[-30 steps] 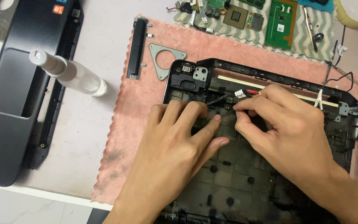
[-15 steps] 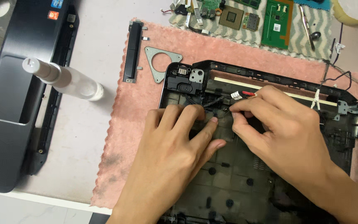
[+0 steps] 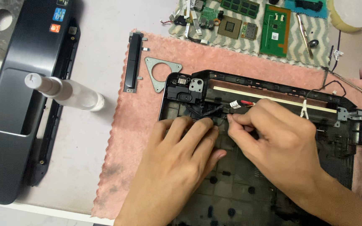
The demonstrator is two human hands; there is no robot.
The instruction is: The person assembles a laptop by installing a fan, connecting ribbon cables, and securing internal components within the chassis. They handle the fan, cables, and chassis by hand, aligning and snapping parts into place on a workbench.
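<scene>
Cable in shell looks thin, floppy, fragile; we'd grip near its plug. Left hand pressed flat, right hand pinching cable.

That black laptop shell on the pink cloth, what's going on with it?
A person is bent over a stripped black laptop base that lies on a pink cloth. The left hand presses flat inside the shell, and the right hand pinches at thin black wires near its upper left corner. A palm-rest cover with a white tube on it lies to the left. Circuit boards sit along the top.
</scene>
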